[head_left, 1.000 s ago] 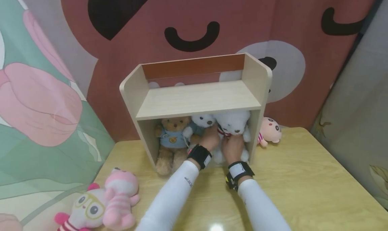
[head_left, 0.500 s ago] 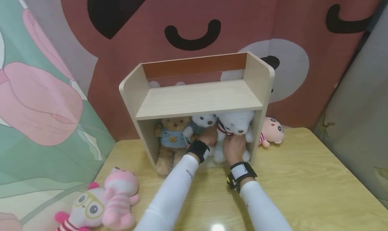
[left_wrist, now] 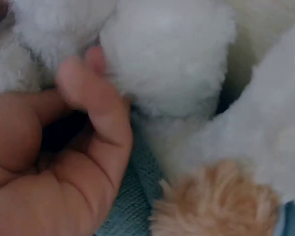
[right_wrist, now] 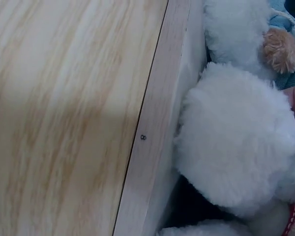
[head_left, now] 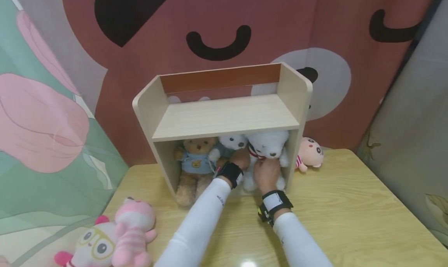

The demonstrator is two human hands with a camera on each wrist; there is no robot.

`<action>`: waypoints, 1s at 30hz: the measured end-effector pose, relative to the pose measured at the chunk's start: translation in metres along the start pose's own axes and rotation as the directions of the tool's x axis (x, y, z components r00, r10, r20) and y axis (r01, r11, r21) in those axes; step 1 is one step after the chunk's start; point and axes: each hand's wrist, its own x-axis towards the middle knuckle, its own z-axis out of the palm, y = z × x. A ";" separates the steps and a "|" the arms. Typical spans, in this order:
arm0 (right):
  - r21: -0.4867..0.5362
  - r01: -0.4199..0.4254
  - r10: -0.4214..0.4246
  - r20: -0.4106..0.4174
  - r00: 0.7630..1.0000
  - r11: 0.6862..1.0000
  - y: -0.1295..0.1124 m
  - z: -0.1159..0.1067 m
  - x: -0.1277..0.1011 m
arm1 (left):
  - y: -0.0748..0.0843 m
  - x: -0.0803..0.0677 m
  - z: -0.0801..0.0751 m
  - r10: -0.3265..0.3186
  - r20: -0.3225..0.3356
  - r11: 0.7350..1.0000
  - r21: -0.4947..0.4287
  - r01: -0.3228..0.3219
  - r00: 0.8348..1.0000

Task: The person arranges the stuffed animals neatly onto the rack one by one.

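Note:
Inside the lower compartment of a small wooden shelf [head_left: 227,113], a white teddy bear [head_left: 271,140] with a red striped neckband sits at the right end. My right hand [head_left: 267,173] grips the front of its body just below the neckband; its fingertips are mostly hidden. Beside this bear's left side is my left hand [head_left: 240,159], its fingers [left_wrist: 105,115] loosely bent before white fur with nothing visible between them. Behind the left hand sits a white-headed plush [head_left: 233,141] in teal clothing. A brown teddy bear [head_left: 196,164] in a light blue top sits at the left end.
Two pink-and-white plush toys, one on its back [head_left: 133,232] and one with yellow glasses [head_left: 96,243], lie at the table's front left. Another pink plush [head_left: 311,152] lies beside the shelf's right wall. The compartment's top board hangs closely above the bears' heads.
My left hand has drawn slightly left and down from the white bear's neck. The right hand stays at its chest. The whole head view has shifted a little.

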 end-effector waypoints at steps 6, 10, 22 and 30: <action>0.003 -0.064 0.064 0.066 0.996 0.998 -0.002 0.002 -0.004 | -0.012 0.002 0.022 -0.036 -0.144 0.999 0.033 0.041 0.989; -0.013 -0.103 0.104 0.138 0.985 0.995 -0.004 0.008 0.005 | -0.015 -0.005 0.008 -0.026 -0.143 0.997 -0.078 0.015 0.989; -0.017 -0.162 0.162 0.204 0.966 0.987 0.009 0.026 0.023 | -0.011 -0.016 -0.013 0.005 -0.135 0.976 -0.213 -0.034 0.991; 0.002 -0.207 0.201 0.228 0.953 0.978 0.016 0.040 0.026 | -0.015 -0.018 -0.014 0.051 -0.127 0.975 -0.207 -0.076 0.991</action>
